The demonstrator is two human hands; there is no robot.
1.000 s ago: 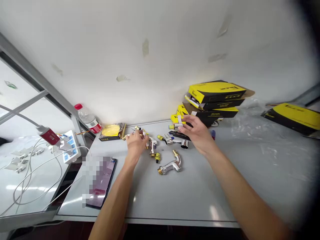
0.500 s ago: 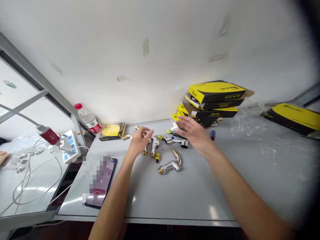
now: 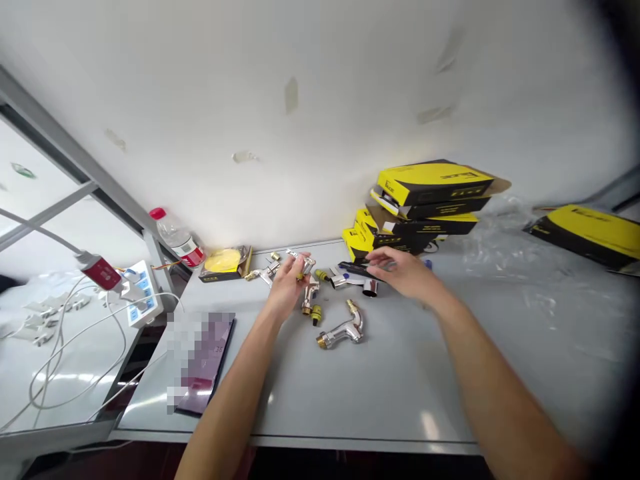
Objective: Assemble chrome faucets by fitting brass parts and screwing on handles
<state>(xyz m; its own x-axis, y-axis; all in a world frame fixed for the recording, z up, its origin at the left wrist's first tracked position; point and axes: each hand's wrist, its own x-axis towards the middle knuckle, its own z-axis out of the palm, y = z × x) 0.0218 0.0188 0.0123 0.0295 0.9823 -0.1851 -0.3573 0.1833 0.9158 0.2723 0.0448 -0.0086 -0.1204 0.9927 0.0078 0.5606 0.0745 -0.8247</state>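
Observation:
My left hand [image 3: 286,288] is closed around a chrome faucet [image 3: 303,259], raised just above the table among other faucet parts. My right hand [image 3: 399,272] is over the table in front of the stacked boxes, its fingers apart and bent. Its fingertips are close to a dark flat strip [image 3: 356,269] that I cannot identify. Between the hands lie chrome handle pieces [image 3: 370,287] and yellow-green cartridges [image 3: 317,313]. A chrome faucet with brass ends [image 3: 345,331] lies nearer me. Another chrome faucet [image 3: 309,297] is just right of my left hand.
Yellow and black boxes [image 3: 434,183] are stacked at the back right, with clear plastic wrap [image 3: 493,243] beside them. Another such box [image 3: 590,233] lies far right. On the left are a phone [image 3: 207,363], a bottle [image 3: 177,238], an open box [image 3: 225,264] and a power strip [image 3: 143,293].
My left hand has taken hold of a chrome faucet and raised it slightly. My right hand has shifted right and down, away from the small box front it covered.

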